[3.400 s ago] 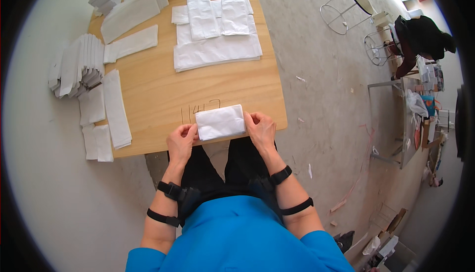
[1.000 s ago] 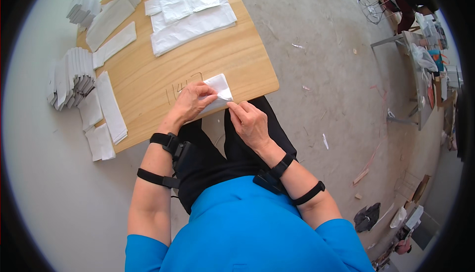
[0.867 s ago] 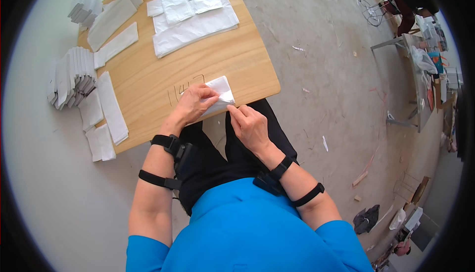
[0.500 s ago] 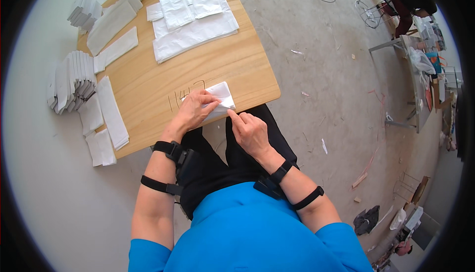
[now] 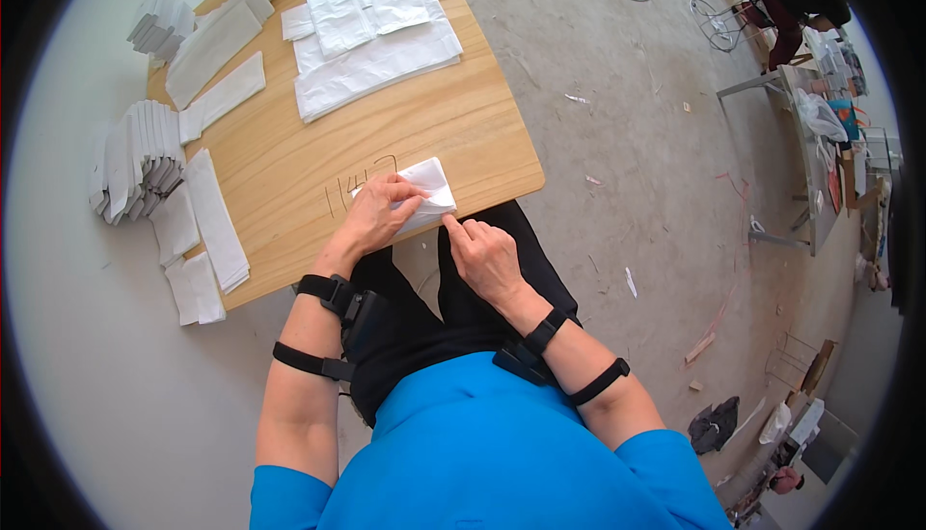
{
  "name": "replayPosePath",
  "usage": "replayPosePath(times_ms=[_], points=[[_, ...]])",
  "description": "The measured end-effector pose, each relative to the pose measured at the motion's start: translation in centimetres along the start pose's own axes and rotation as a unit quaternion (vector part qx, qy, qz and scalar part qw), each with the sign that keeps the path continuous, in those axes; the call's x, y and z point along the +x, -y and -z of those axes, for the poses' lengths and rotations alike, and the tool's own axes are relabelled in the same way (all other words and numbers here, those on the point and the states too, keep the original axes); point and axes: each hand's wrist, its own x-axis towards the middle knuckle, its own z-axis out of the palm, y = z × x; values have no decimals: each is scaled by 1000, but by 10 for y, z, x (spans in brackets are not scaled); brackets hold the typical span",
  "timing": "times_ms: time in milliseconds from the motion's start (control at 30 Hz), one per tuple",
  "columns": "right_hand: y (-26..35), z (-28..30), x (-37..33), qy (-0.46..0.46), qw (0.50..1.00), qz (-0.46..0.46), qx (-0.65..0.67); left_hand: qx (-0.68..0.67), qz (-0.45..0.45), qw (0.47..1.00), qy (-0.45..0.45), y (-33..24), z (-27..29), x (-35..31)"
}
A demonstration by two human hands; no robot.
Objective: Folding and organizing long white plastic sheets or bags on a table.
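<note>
A small stack of thin white folded sheets (image 5: 430, 179) lies at the near edge of the wooden table (image 5: 482, 130); whether they are paper or flat bags I cannot tell. My left hand (image 5: 382, 206) rests over the stack's left part, thumb and fingers pinching the top layer, which bulges slightly. At the near right corner of the stack, my right hand (image 5: 489, 258) has its fingers curled, with the index fingertip and thumb gripping the edge. Part of the stack is hidden under my left hand.
Larger white sheets with two folded bundles (image 5: 381, 72) lie farther back on the table. Along its left side are several white piles (image 5: 145, 159) and long strips (image 5: 216, 217). Dark marks are drawn beside my left hand. At right, a person bends near a cluttered table (image 5: 805, 168).
Both hands keep nearly the same place and grip on the stack. The whole view has shifted very slightly.
</note>
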Motion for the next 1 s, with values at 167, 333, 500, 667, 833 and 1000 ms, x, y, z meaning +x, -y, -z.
replayPosePath(times_ms=[167, 333, 500, 667, 833, 1000], points=[[1, 1, 3, -18, 1000, 1, 9, 25, -22, 999, 6, -11, 2, -3], [5, -1, 6, -19, 1000, -2, 11, 11, -12, 1000, -8, -3, -3, 0], [2, -3, 2, -3, 1000, 2, -19, 22, -3, 999, -25, -3, -5, 3], [4, -5, 3, 13, 998, 24, -49, 37, 6, 999, -35, -6, -7, 4], [7, -15, 3, 29, 994, 29, -97, 41, 20, 998, -34, -4, -7, 6], [11, -17, 2, 29, 990, 16, -133, 39, 7, 999, -38, 2, -8, 6]])
